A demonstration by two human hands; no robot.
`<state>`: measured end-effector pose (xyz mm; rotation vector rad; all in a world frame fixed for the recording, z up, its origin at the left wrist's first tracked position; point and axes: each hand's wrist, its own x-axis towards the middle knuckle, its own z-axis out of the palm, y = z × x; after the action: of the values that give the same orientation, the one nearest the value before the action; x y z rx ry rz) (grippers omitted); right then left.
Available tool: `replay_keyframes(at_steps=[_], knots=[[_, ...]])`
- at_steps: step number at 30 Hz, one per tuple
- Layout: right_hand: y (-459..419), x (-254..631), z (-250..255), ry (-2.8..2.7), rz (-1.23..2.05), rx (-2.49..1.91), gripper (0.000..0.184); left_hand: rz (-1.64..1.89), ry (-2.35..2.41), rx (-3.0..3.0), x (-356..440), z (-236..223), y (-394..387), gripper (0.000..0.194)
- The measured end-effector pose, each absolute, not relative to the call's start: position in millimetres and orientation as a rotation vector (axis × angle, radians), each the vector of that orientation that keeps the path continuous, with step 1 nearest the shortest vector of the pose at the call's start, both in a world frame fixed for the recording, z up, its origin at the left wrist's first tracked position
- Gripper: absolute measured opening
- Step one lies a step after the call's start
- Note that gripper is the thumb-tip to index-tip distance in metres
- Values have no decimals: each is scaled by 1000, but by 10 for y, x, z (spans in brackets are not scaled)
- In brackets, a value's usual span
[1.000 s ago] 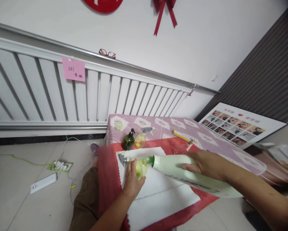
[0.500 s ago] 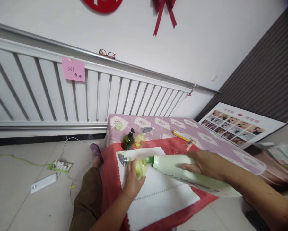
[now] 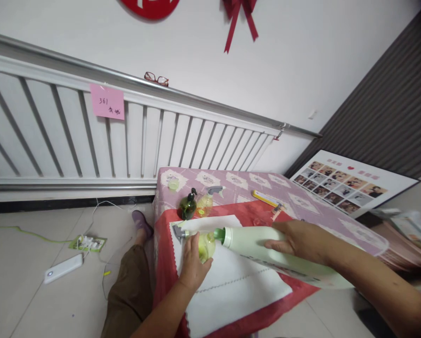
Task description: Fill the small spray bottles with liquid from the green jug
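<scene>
In my right hand (image 3: pixel 298 241) is a large pale-green jug (image 3: pixel 256 246), tipped almost level, its spout pointing left. The green spout lip (image 3: pixel 219 234) meets the mouth of a small clear yellowish bottle (image 3: pixel 206 248). Around that small bottle my left hand (image 3: pixel 194 263) is closed, steadying it over the white cloth (image 3: pixel 227 291). A grey spray head (image 3: pixel 178 232) lies on the cloth just left of my left fingers. Whether liquid is flowing cannot be made out. Behind stand a dark green pump bottle (image 3: pixel 188 206) and a clear spray bottle (image 3: pixel 205 203).
The table has a purple patterned cover (image 3: pixel 231 180) and a red cloth (image 3: pixel 161 272). A yellow box cutter (image 3: pixel 264 198) and a small pale-green lid-like piece (image 3: pixel 173 184) lie farther back. On the floor at left are a power strip (image 3: pixel 88 243) and a white power bank (image 3: pixel 63 268).
Both hands, the jug and the small bottle stay almost where they were. The leg at left has shifted slightly to the right.
</scene>
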<state>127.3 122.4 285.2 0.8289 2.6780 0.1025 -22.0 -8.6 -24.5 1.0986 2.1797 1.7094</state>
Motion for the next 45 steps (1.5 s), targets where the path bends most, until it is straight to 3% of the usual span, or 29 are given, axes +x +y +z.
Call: replay_keyframes(at_steps=[45], knots=[[1169,1263,2872,2676,121,823,37,1663,2180,1074,-212,-243,-88,84]])
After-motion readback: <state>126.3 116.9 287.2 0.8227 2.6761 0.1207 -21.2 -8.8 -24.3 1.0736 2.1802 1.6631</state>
